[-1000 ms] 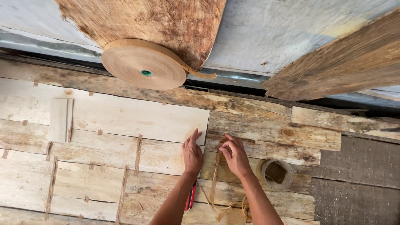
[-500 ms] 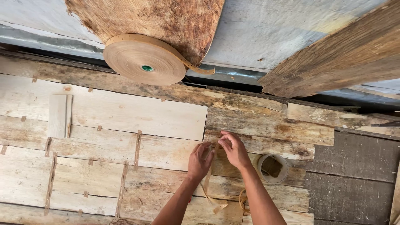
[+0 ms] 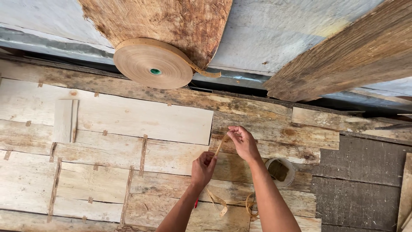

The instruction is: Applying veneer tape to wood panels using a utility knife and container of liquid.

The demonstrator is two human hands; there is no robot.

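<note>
While loose loops of paper tape [image 3: 234,203] trail over the boards nearest the camera, the left hand [image 3: 203,168] pinches the lower end of a short tape strip [image 3: 220,145] and the right hand [image 3: 243,141] pinches its upper end, fingers closed on it, holding it stretched just above the veneer sheets [image 3: 128,129]. Beside the right forearm sits a small round bowl [image 3: 280,172] with a dark sponge. Farther off lies the big tape roll [image 3: 153,64], against a rough slab [image 3: 171,21]. The thin strip could tear or twist if pulled unevenly, and the trailing loops might snag under a wrist.
</note>
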